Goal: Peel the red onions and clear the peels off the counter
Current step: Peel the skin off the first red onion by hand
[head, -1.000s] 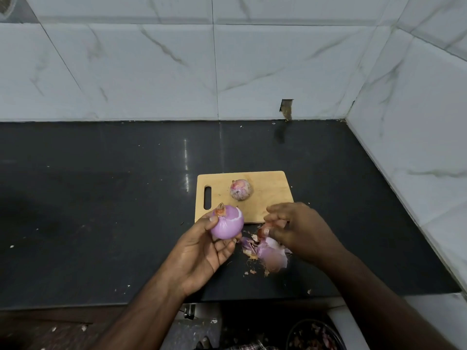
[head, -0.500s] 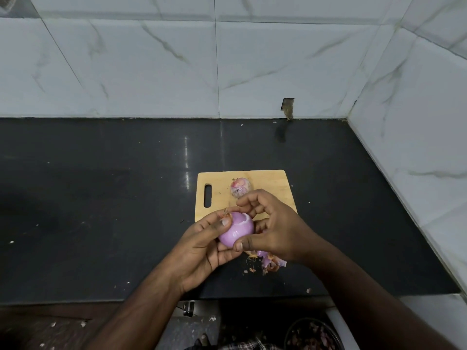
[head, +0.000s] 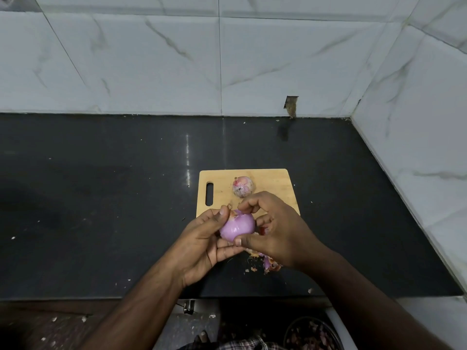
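— How do the hands sit on the onion?

— The left hand [head: 202,238] cups the peeled onion [head: 237,227] from below and from the left, fingers curled under it, thumb pressed near its top. The right hand [head: 275,231] closes on it from the other side: thumb on the near lower face, index finger bent over the crown. Both have a firm grip on it, and it is held up off the bench [head: 101,198].

— Is the skin off?

— The face that shows is smooth pale purple, with a dry orange wisp at the top beside the left thumb.

— And the other onion?

— A second onion [head: 243,186], its papery skin on, lies on the wooden cutting board [head: 273,183], just beyond the right hand's knuckles.

— Where are the peels?

— A heap of peels [head: 269,263] lies on the black bench below the right wrist, partly hidden by it, with small flecks scattered near it.

— Anything else?

— Marbled white tiles [head: 151,59] behind and to the right. At the bottom edge, below the bench front, a dark bowl [head: 310,334] holds reddish scraps.
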